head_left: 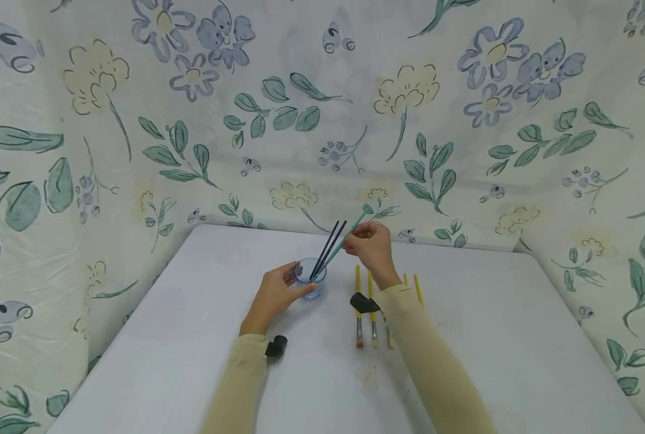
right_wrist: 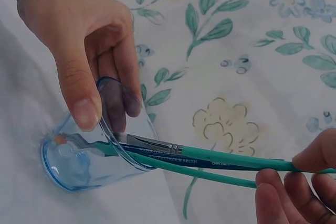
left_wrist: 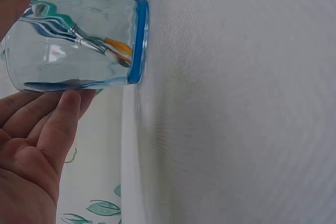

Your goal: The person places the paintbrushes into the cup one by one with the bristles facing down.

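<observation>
My left hand [head_left: 272, 296] holds a clear, blue-tinted glass [right_wrist: 73, 169] at the table, thumb on one side and fingers on the other. In the right wrist view the glass looks tilted. Two dark-handled paintbrushes [head_left: 326, 247] lean in it toward the right. Above the rim, my right hand [head_left: 374, 248] pinches a green paintbrush [right_wrist: 231, 161] between thumb and fingers. Its metal ferrule and dark bristles overlap the rim in the right wrist view. A second green handle [right_wrist: 202, 172] runs below it into the glass. Brush tips, one orange [left_wrist: 118, 45], show through the glass wall.
Several yellow-handled paintbrushes [head_left: 358, 280] lie in a row on the white table [head_left: 490, 337], partly hidden under my right sleeve. Flower-patterned cloth [head_left: 322, 144] hangs behind the table and at both sides. A dark camera mount [head_left: 276, 346] sits at my left wrist.
</observation>
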Demonstrator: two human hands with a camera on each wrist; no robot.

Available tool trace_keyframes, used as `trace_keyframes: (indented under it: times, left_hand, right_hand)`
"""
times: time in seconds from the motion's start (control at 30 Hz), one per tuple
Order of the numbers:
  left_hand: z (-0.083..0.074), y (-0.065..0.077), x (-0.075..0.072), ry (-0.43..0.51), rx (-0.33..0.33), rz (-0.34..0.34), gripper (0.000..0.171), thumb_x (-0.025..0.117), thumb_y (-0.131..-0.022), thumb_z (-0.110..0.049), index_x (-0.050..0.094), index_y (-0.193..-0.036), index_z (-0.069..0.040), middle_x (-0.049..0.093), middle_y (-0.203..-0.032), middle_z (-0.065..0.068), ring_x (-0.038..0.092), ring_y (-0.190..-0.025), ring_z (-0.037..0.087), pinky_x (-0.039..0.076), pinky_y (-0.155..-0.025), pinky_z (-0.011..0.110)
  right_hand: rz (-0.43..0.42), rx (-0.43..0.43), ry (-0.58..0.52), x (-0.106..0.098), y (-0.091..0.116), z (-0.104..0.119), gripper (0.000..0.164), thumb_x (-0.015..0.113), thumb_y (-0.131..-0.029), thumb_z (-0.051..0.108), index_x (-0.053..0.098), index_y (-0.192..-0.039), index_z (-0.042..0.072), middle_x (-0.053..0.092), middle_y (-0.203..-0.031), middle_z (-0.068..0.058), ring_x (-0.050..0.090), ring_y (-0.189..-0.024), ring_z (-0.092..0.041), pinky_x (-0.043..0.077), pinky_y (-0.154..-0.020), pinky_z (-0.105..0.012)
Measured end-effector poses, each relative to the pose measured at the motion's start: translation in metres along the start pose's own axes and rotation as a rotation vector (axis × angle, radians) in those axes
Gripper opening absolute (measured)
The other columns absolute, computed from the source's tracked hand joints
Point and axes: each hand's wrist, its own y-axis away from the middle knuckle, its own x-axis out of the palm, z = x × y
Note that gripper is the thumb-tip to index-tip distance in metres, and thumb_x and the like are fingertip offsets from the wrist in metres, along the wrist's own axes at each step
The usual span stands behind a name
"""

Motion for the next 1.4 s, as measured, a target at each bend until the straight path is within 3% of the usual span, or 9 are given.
trace_keyframes:
  times: [0.4, 0.93, 1.4]
  left_hand:
    - [-0.002, 0.000, 0.000, -0.004, -0.005, -0.002, 0.090, 0.086, -0.082, -0.047, 0.052, -0.149, 0.001, 0.059, -0.148, 0.021, 0.062, -0.134, 0.036, 0.051, -0.114, 0.045]
    - [-0.002, -0.001, 0.001, -0.007, -0.038, -0.005, 0.090, 0.087, -0.081, -0.045, 0.051, -0.150, 0.001, 0.057, -0.150, 0.021, 0.061, -0.136, 0.036, 0.050, -0.115, 0.044]
    - [-0.002, 0.000, 0.000, -0.015, 0.007, -0.013, 0.088, 0.087, -0.083, -0.042, 0.051, -0.149, 0.003, 0.058, -0.148, 0.023, 0.063, -0.133, 0.038, 0.052, -0.113, 0.044]
  right_hand:
    - [0.023, 0.041, 0.049, 0.006, 0.005, -0.002, 0.028, 0.072, -0.089, 0.004, 0.064, -0.115, -0.005, 0.070, -0.097, -0.013, 0.074, -0.075, -0.016, 0.068, -0.074, -0.027]
    - [0.031, 0.064, 0.074, 0.004, 0.007, -0.010, 0.017, 0.073, -0.091, 0.008, 0.066, -0.106, 0.003, 0.072, -0.100, -0.015, 0.076, -0.078, -0.019, 0.068, -0.077, -0.030]
    - [0.005, 0.064, 0.062, -0.028, 0.008, -0.011, 0.015, 0.066, -0.092, 0.005, 0.064, -0.106, 0.001, 0.068, -0.097, -0.011, 0.075, -0.075, -0.015, 0.067, -0.075, -0.026]
